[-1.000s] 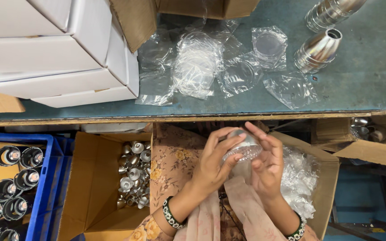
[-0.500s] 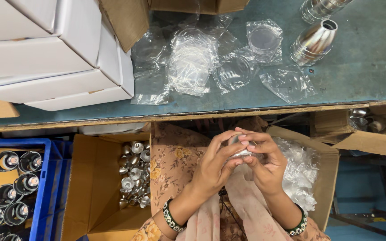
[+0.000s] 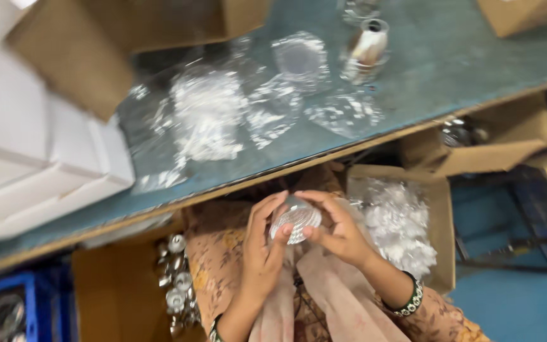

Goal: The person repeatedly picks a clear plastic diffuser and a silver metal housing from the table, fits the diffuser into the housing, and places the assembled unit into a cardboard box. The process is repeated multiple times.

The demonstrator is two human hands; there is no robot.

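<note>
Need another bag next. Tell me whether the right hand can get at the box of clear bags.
Probably yes: the box of clear bags sits open beside the right hand, nothing between, though both hands hold a bagged piece.

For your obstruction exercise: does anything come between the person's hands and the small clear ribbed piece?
Nothing visible does. The left hand and right hand both touch the clear ribbed piece directly, fingers curled around its sides, above the lap.

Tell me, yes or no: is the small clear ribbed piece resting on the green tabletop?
No, both hands, left hand and right hand, hold the clear ribbed piece above the lap.
</note>
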